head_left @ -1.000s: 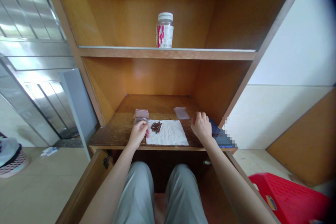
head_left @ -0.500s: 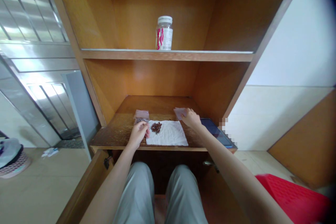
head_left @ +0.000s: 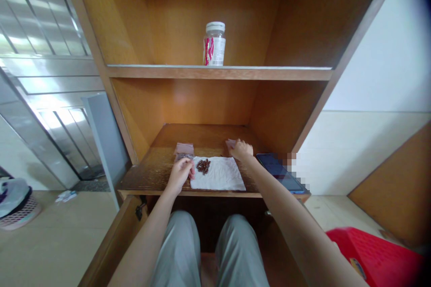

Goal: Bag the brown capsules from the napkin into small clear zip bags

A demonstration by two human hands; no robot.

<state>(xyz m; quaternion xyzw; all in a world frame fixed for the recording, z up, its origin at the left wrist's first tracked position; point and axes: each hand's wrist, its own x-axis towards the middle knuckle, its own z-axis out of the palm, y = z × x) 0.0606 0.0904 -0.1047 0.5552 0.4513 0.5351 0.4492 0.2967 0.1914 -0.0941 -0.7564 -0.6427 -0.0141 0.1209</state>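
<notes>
A white cloth lies on the lower wooden shelf, with a small heap of dark brown pieces on its left part. My left hand rests curled at the cloth's left edge, fingers pinched together near the heap. A small pinkish plastic bag lies just behind that hand. My right hand is reached forward over a second small clear bag, fingers closed on it at the back right of the cloth.
A dark phone lies at the shelf's right front. A clear jar with a white lid and a red-and-white label stands on the upper shelf. A red plastic stool sits low right; my knees are below the shelf.
My right hand has moved from the phone, left and forward, onto the small clear bag. My left hand has stayed at the cloth's edge.
</notes>
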